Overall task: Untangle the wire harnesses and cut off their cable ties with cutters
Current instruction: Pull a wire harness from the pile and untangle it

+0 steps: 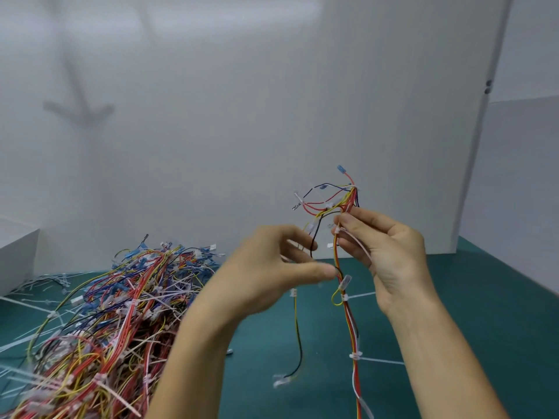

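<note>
left of our left hand (266,267) a tangled multicoloured pile of wire harnesses (115,313) is lying. we are untangling: that hand is curling by a black strand (312,247), grip unclear; our right hand (390,255) is pinching a red-and-yellow tied harness (351,328). cutters, unseen, are likely coming next. teal mat (484,313) below, white panels (272,101) behind.

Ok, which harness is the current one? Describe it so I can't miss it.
Right of the big pile on the green mat, one harness hangs in the air, pinched near its top by the right hand. Unlike the heaped ones, it is a lone red-and-yellow strand with white cable ties sticking out sideways.
</note>
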A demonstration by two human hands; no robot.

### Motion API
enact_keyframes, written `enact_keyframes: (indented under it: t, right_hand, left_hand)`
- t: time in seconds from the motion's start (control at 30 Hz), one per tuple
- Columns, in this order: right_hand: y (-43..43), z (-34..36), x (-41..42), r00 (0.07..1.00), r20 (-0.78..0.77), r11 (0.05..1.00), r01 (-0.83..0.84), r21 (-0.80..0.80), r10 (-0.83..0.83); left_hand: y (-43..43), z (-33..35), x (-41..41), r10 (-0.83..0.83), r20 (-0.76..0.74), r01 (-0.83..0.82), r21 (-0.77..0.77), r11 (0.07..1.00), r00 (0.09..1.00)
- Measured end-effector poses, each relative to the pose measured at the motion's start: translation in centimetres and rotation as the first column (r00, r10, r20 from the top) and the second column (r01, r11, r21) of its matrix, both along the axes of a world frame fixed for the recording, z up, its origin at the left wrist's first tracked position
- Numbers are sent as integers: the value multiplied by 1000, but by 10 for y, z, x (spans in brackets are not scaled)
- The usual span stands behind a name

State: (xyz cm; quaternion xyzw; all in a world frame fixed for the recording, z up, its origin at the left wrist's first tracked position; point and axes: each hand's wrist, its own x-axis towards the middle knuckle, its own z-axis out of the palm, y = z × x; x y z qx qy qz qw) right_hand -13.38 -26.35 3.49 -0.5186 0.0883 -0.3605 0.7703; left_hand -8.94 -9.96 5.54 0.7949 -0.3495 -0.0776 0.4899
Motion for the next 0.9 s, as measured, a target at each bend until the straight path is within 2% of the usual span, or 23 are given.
enact_keyframes:
  t: [0.07, 0.13, 0.3, 0.43, 0.5, 0.57, 0.63, 0.67, 0.73, 0.8, 0.87, 0.9]
  right_hand:
    - [2, 1, 0, 1000, 8, 1000, -19, 19, 19]
    - [4, 1, 0, 999, 10, 998, -54, 23, 53]
    - [6, 3, -1, 981, 2, 979, -194, -64, 194]
    - [6, 5, -2, 953, -1, 948, -303, -92, 304]
    - [8, 6, -2, 971, -36, 961, -239, -139, 236]
    - [7, 7, -3, 991, -105, 962, -108, -253, 84]
    - [3, 6, -5, 970, -232, 899, -30, -437, -80]
    - [0, 5, -6, 937, -312, 825, -47, -563, -159]
    - [-3, 5, -9, 858, -465, 649, -228, -725, -218]
    - [0, 4, -11, 795, -594, 568, -435, -698, -122]
    - [6, 2, -11, 763, -647, 578, -528, -622, 1]
    - [9, 2, -10, 774, -633, 596, -521, -612, 27]
  left_hand:
    - [-8, -7, 1, 17, 29, -19, 74, 997, 999]
    - [-14, -12, 2, 23, 41, -27, 79, 997, 999]
    - [-23, -17, 3, -44, -131, 30, -107, 994, 990]
    - [-20, -18, 7, -9, -215, -51, -274, 960, 977]
    - [-16, -18, 12, 21, -234, -100, -331, 938, 972]
    - [-10, -17, 19, 54, -251, -147, -368, 918, 966]
    - [-5, -17, 25, 70, -266, -178, -407, 896, 961]
    - [-3, -17, 27, 74, -273, -190, -427, 884, 959]
    - [0, -17, 29, 77, -284, -208, -467, 860, 956]
    - [1, -17, 30, 57, -306, -217, -520, 826, 950]
    - [0, -16, 29, -2, -342, -210, -581, 787, 940]
    - [-1, -16, 29, -46, -365, -204, -615, 762, 930]
